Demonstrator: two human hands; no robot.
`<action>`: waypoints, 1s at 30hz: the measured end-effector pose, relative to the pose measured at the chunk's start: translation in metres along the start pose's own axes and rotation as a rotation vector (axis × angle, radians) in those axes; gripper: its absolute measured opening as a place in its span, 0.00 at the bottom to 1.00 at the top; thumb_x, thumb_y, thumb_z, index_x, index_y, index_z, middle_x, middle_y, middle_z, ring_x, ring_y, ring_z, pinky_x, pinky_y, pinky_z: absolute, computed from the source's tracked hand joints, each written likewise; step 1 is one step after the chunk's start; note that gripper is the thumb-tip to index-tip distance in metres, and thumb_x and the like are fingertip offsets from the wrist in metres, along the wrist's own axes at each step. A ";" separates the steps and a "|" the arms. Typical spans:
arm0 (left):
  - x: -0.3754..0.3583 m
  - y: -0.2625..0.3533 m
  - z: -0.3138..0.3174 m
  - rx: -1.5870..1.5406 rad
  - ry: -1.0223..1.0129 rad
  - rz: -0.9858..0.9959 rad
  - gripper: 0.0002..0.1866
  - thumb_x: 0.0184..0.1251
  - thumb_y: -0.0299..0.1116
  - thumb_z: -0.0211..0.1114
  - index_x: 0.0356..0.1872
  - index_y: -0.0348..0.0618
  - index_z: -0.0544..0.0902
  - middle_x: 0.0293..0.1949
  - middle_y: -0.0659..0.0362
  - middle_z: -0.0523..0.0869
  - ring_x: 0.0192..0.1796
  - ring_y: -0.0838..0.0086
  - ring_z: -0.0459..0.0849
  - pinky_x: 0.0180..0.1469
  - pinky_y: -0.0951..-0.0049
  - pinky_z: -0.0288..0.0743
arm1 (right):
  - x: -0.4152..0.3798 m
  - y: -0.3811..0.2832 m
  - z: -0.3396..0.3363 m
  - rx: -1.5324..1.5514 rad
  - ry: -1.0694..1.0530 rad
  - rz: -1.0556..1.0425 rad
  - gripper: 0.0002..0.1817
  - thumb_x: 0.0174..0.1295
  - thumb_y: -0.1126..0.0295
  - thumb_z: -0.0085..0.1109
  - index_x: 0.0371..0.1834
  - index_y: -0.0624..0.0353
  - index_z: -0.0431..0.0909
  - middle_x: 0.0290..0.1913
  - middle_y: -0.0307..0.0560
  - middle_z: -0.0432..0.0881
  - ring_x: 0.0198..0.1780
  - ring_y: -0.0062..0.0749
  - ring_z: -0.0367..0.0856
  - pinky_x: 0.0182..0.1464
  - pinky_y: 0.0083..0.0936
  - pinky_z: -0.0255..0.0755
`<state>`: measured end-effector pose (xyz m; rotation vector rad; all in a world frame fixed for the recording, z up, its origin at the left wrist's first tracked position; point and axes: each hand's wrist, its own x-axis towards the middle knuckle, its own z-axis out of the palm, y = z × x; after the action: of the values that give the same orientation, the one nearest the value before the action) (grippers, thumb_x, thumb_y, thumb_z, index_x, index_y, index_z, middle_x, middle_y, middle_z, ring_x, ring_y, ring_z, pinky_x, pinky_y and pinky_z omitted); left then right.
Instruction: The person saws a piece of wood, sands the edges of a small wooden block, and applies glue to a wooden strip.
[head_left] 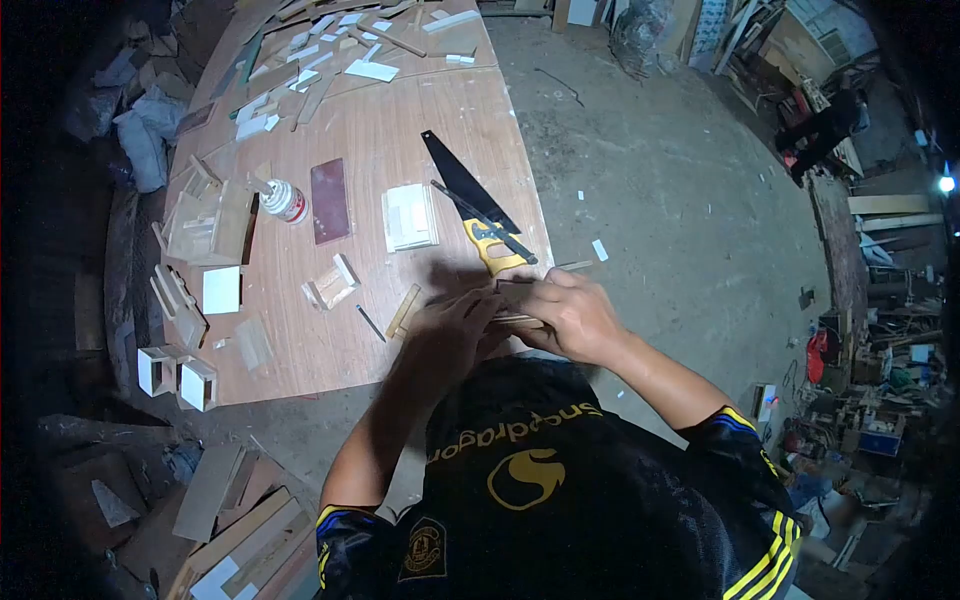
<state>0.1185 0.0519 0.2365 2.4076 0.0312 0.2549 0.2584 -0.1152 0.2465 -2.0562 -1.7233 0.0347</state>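
At the table's near right corner, my two hands are closed together around a thin wooden piece (520,321). My left hand (452,325) grips it from the left, in shadow, its fingers bent over the top. From the right, my right hand (570,315) holds the same piece, thumb side toward me. A dark reddish-brown flat piece (514,290), possibly sandpaper, shows between the fingers of both hands. Just beyond lies a handsaw (465,185) with a yellow handle, a dark narrow tool (490,225) across it. Left of my left hand are a small wooden strip assembly (404,310) and a pencil-like stick (371,323).
On the wooden table (400,120) are stacked white panels (410,217), a reddish-brown sheet (330,200), a white glue bottle (285,201), a small wooden frame (331,283) and a wooden box (212,225). Offcuts (330,60) cover the far end. Scrap boards (245,530) lie on the floor.
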 end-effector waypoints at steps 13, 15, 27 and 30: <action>0.000 0.006 0.004 -0.238 0.085 0.031 0.14 0.56 0.29 0.71 0.43 0.37 0.84 0.43 0.51 0.86 0.45 0.57 0.86 0.48 0.65 0.81 | -0.006 0.002 -0.017 0.044 -0.050 0.025 0.11 0.46 0.69 0.66 0.35 0.52 0.84 0.32 0.39 0.82 0.38 0.37 0.78 0.40 0.30 0.76; -0.001 0.006 0.006 -0.236 0.103 0.057 0.14 0.55 0.28 0.71 0.44 0.38 0.84 0.42 0.51 0.86 0.45 0.58 0.86 0.48 0.65 0.81 | -0.010 0.004 -0.016 0.054 -0.030 0.014 0.11 0.46 0.70 0.64 0.36 0.52 0.84 0.32 0.39 0.82 0.38 0.37 0.77 0.40 0.30 0.76; -0.016 0.021 0.041 -0.318 0.012 -0.093 0.13 0.59 0.27 0.67 0.46 0.39 0.84 0.47 0.52 0.84 0.49 0.58 0.85 0.50 0.66 0.79 | -0.059 0.018 0.001 0.178 -0.055 0.150 0.14 0.46 0.62 0.72 0.38 0.47 0.86 0.35 0.39 0.83 0.41 0.39 0.77 0.43 0.34 0.74; -0.015 0.034 0.047 -0.298 0.048 -0.117 0.13 0.59 0.29 0.68 0.46 0.39 0.83 0.47 0.52 0.85 0.49 0.57 0.85 0.49 0.65 0.79 | -0.066 0.030 0.007 0.201 -0.008 0.125 0.13 0.47 0.62 0.72 0.37 0.48 0.85 0.35 0.39 0.82 0.41 0.40 0.78 0.43 0.32 0.74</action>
<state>0.1115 -0.0057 0.2218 2.0954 0.1448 0.2443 0.2692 -0.1783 0.2118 -2.0133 -1.5259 0.2450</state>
